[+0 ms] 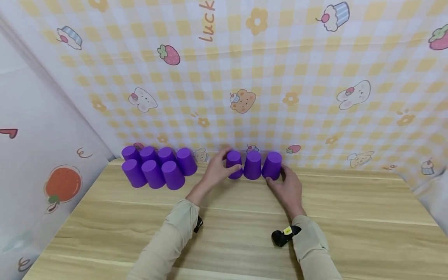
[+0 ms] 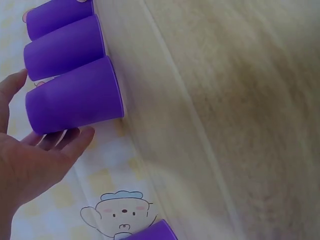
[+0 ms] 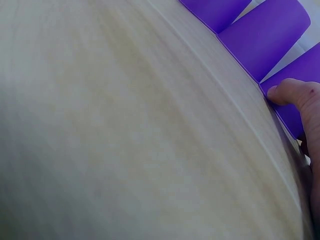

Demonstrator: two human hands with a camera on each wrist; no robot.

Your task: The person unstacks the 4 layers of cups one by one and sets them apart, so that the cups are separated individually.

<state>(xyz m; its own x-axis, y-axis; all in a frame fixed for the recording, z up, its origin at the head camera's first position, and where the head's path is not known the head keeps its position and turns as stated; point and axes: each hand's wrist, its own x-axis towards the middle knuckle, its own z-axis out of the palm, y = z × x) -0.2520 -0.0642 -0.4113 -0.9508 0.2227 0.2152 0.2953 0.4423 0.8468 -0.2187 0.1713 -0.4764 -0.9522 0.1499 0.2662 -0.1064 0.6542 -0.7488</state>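
Note:
Three upside-down purple cups stand in a row by the back wall: a left cup [image 1: 234,164], a middle cup [image 1: 252,165] and a right cup [image 1: 272,166]. My left hand [image 1: 218,169] is around the left cup, thumb across its front in the head view. In the left wrist view the fingers [image 2: 80,142] lie along the cup's outer side, while the thumb stands a little off its top end. With my right hand [image 1: 288,190] I grip the right cup, thumb [image 3: 285,91] pressed on its side near the rim; the other fingers are mostly hidden behind it.
To the left, several more upside-down purple cups [image 1: 153,174] stand close together in two rows. A checked cloth [image 1: 301,128] with printed drawings hangs right behind the cups. All of them stand on a wood-grain table [image 1: 231,233].

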